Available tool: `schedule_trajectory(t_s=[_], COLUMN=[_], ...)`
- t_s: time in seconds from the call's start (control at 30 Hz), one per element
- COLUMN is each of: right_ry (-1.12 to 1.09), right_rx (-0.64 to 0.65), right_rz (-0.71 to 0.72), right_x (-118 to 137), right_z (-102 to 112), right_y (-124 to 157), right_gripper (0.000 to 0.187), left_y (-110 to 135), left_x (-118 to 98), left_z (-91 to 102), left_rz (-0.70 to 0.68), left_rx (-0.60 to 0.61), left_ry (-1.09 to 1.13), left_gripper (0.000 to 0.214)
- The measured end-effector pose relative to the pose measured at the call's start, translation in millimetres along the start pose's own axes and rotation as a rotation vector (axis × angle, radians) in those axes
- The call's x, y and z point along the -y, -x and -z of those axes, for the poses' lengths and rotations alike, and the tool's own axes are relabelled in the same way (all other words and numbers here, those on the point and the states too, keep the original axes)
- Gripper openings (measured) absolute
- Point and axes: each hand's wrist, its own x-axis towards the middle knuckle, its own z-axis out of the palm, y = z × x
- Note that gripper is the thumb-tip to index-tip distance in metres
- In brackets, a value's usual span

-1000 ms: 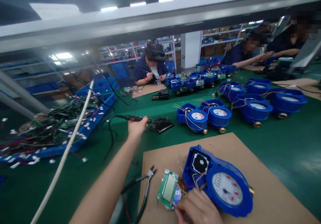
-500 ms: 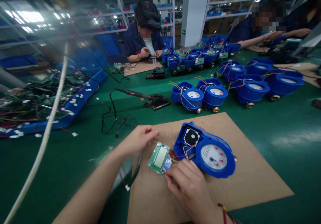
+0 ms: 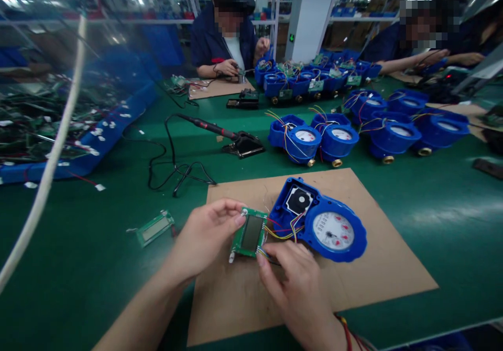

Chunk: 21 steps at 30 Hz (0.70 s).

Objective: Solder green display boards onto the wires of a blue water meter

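A green circuit board with a grey display is tilted up between my hands. My left hand pinches its upper left corner between thumb and fingers. At its lower right corner, my right hand has thumb and index finger closed on thin wires beside the board edge. Red and yellow wires run from the board into the open square compartment of a blue water meter, which lies on a cardboard sheet. The meter's round dial faces up.
Another display board lies on the green table at left. Behind the cardboard are a soldering iron in its holder and several blue meters. A blue bin of boards stands left, near a hanging pale cable. Co-workers sit opposite.
My left hand has come down and right to grip the board's corner. The board has been tilted up off the cardboard. My right hand stays at its lower right corner.
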Motion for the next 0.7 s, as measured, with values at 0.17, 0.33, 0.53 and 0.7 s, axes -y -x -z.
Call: schedule_trajectory(t_s=[0.17,0.33,0.53,0.7], right_ry=[-0.052,-0.087,-0.098,-0.135], right_rx=[0.04,0.077,0.141,0.172], right_rz=[-0.048,-0.064,-0.086,-0.108], right_x=[2,3,3,4], right_z=[4,10,11,11], right_y=[1,4,4,2], right_gripper=[0.012,0.012,0.014,0.017], left_y=[1,3,6,7], left_x=[2,2,-1,-1], left_z=[-6.2,-7.7,-7.7,-7.7], left_rz=[0.006,0.001,0.001,0.01], left_rx=[-0.05,-0.079,-0.098,-0.099], left_ry=[0.11,0.159,0.136,0.128], left_gripper=[0.025,0.025,0.025,0.027])
